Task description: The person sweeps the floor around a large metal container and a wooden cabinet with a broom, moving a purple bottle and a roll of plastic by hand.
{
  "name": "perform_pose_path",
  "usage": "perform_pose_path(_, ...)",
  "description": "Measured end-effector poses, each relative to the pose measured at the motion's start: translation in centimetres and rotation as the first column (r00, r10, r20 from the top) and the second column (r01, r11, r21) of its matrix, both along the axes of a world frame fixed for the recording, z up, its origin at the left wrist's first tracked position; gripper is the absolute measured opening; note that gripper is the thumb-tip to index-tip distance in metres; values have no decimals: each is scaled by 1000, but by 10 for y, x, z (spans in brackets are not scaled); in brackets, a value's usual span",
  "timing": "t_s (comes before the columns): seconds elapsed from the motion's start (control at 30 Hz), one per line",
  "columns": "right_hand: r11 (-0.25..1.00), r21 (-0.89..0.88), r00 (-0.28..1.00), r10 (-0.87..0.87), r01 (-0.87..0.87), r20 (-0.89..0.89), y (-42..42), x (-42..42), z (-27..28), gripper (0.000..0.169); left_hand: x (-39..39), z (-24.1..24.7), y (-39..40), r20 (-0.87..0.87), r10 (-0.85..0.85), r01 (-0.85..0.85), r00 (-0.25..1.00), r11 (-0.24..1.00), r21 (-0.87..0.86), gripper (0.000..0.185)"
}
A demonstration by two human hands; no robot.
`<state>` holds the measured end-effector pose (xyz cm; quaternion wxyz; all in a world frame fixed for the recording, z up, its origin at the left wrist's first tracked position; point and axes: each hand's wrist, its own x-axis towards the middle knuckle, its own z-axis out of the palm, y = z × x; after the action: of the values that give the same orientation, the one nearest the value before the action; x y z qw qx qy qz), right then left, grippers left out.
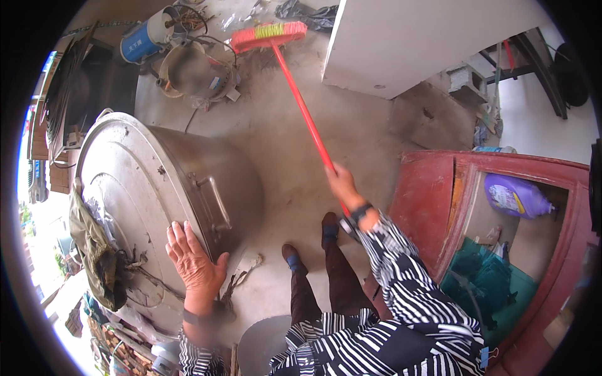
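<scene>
My right hand [342, 182] is closed around the red handle of a push broom [301, 105], whose head of pink and yellow-green bristles lies at the top of the view, above the concrete floor. My left hand [193, 263] rests with spread fingers on the rim of the round metal lid [141, 164] of a large metal pot [216, 164], beside its bar handle [217, 203]. An olive cloth [91, 249] and dry plant stalks [150, 275] lie on the lid. A dark band is on each wrist.
Beyond the pot stand a metal drum-shaped vessel [195, 73] and a blue-and-white machine [146, 37] with cables. A white wall [404, 42] juts in at upper right. On the right, a red wooden cabinet [423, 202] holds a purple bottle [515, 195]. A grey round container [263, 343] stands behind my feet.
</scene>
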<state>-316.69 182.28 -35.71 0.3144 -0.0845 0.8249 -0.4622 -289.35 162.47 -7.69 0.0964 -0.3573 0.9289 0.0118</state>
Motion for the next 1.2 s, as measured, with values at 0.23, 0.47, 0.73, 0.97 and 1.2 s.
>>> perform_pose_path(0.23,910,389,985,170,-146,-28,255,120,95,28,18,4,4,17,48,-49,999,998,47,110)
perform_pose_path(0.47,975,222,969,-82,29,235,78,25,-1,31,-5,-1,-1,14,-4,3,1000,1000,17,110)
perform_pose_path(0.73,947,318,997,70,-55,-38,195,94,94,25,20,7,9,-5,33,-33,999,999,9,104)
perform_pose_path(0.97,887,443,975,194,-129,-104,334,156,164,20,18,2,3,34,18,-18,999,1000,-21,102)
perform_pose_path(1.2,819,507,963,219,-269,157,436,290,212,27,25,3,6,12,-36,37,999,996,-77,95)
